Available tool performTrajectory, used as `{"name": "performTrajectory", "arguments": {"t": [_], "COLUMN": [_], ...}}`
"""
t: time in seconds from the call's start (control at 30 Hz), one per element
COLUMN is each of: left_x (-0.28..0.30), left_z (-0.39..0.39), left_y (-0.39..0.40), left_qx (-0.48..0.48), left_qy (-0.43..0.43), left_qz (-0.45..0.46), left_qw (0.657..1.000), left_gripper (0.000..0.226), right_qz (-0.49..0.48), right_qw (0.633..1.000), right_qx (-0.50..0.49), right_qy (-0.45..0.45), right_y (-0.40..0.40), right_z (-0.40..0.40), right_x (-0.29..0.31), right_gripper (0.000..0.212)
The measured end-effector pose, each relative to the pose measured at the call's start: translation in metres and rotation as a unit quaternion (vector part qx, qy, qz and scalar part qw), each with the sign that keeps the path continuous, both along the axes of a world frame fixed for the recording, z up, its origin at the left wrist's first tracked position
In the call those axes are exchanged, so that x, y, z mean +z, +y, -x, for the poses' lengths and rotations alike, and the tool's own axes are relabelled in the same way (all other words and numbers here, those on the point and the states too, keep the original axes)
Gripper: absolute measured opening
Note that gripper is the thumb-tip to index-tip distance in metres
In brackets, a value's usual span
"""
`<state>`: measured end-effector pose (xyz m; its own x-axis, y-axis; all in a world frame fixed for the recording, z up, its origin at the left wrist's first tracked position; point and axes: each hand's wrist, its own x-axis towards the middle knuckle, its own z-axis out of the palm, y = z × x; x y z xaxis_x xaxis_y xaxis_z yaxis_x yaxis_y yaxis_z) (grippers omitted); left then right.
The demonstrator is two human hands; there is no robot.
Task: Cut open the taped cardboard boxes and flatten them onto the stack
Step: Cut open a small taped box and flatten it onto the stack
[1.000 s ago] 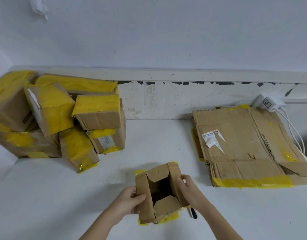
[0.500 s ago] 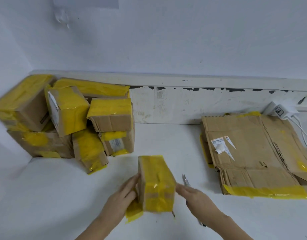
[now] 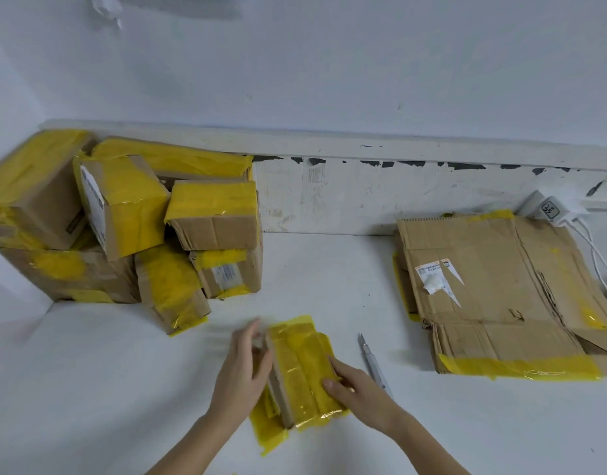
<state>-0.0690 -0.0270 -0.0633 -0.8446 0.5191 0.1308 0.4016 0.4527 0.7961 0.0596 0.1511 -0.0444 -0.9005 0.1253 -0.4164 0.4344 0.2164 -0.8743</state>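
The small taped box (image 3: pixel 302 368) lies between both hands, long axis running away from the person. Left hand (image 3: pixel 242 368) presses its side with straight fingers; right hand (image 3: pixel 358 389) rests flat on top, nearer the flattened stack (image 3: pixel 500 296) to the right.

One head-worn wide-angle view looks forward and down from above the near edge of the white bench (image 3: pixel 329 279), facing the wall (image 3: pixel 329 63) at 12 o'clock. Both hands (image 3: pixel 243 368) sit close at 6 o'clock; taped boxes (image 3: pixel 124 221) lie farther at 10 o'clock, the flattened stack (image 3: pixel 493 289) at 2 o'clock.
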Motion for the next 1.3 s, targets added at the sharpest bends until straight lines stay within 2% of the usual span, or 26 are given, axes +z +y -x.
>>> {"name": "performTrajectory", "arguments": {"t": [0.07,0.13,0.2,0.23,0.3,0.33,0.43,0.5,0.6,0.67,0.73,0.8,0.83,0.9,0.97,1.0,1.07,1.13,1.3], "left_x": [0.001,0.001,-0.001,-0.003,-0.008,-0.009,-0.008,-0.007,-0.007,-0.009,-0.011,-0.016,-0.018,-0.019,-0.017,-0.017,-0.017,-0.019,-0.017], "left_z": [0.015,0.028,0.03,0.028,0.021,0.016,0.004,0.0,-0.001,0.0,-0.001,-0.004,-0.006,-0.011,-0.012,-0.011,-0.007,-0.004,-0.007], "left_y": [0.01,0.016,0.015,0.014,0.013,0.013,0.019,0.024,0.027,0.028,0.03,0.034,0.036,0.04,0.041,0.04,0.038,0.037,0.037], "left_qx": [0.005,0.005,0.038,0.056,0.083,0.092,0.111,0.126,0.15,0.156,0.167,0.186,0.196,0.211,0.211,0.208,0.201,0.204,0.212], "left_qy": [-0.099,-0.219,-0.304,-0.324,-0.326,-0.314,-0.257,-0.229,-0.232,-0.233,-0.23,-0.224,-0.222,-0.216,-0.213,-0.213,-0.208,-0.206,-0.204], "left_qz": [-0.01,-0.002,-0.027,-0.049,-0.094,-0.115,-0.144,-0.151,-0.161,-0.16,-0.157,-0.152,-0.151,-0.153,-0.149,-0.144,-0.13,-0.118,-0.115], "left_qw": [0.995,0.976,0.952,0.943,0.937,0.938,0.949,0.953,0.948,0.947,0.946,0.944,0.943,0.941,0.942,0.944,0.948,0.95,0.949], "left_gripper": [0.046,0.028,0.009,0.014,0.026,0.028,0.021,0.017,0.013,0.012,0.012,0.01,0.009,0.008,0.009,0.012,0.016,0.018,0.018], "right_qz": [-0.05,-0.11,-0.155,-0.191,-0.282,-0.32,-0.429,-0.445,-0.464,-0.414,-0.267,-0.119,-0.087,-0.109,-0.197,-0.26,-0.388,-0.468,-0.506], "right_qw": [0.998,0.993,0.986,0.971,0.922,0.904,0.862,0.856,0.851,0.874,0.916,0.929,0.932,0.953,0.97,0.963,0.916,0.872,0.845], "right_qx": [0.039,0.042,-0.064,-0.148,-0.263,-0.268,-0.144,-0.111,-0.093,-0.13,-0.231,-0.324,-0.335,-0.277,-0.144,-0.059,0.078,0.131,0.161], "right_qy": [-0.009,-0.01,-0.002,-0.001,-0.04,-0.086,-0.23,-0.237,-0.23,-0.221,-0.188,-0.133,-0.107,-0.059,-0.022,-0.026,-0.061,-0.058,-0.065], "right_y": [0.005,0.007,0.009,0.013,0.022,0.027,0.034,0.03,0.029,0.031,0.034,0.035,0.035,0.03,0.019,0.012,-0.006,-0.021,-0.03], "right_z": [0.01,0.02,0.023,0.02,0.006,-0.003,-0.022,-0.019,-0.009,-0.007,-0.009,-0.006,-0.003,0.007,0.021,0.028,0.039,0.047,0.051], "right_x": [0.004,0.006,0.003,0.0,-0.01,-0.018,-0.032,-0.035,-0.035,-0.035,-0.028,-0.011,-0.001,0.025,0.051,0.061,0.069,0.067,0.062], "right_gripper": [0.064,0.052,0.041,0.037,0.035,0.038,0.042,0.032,0.017,0.014,0.017,0.022,0.024,0.025,0.026,0.033,0.041,0.046,0.059]}}
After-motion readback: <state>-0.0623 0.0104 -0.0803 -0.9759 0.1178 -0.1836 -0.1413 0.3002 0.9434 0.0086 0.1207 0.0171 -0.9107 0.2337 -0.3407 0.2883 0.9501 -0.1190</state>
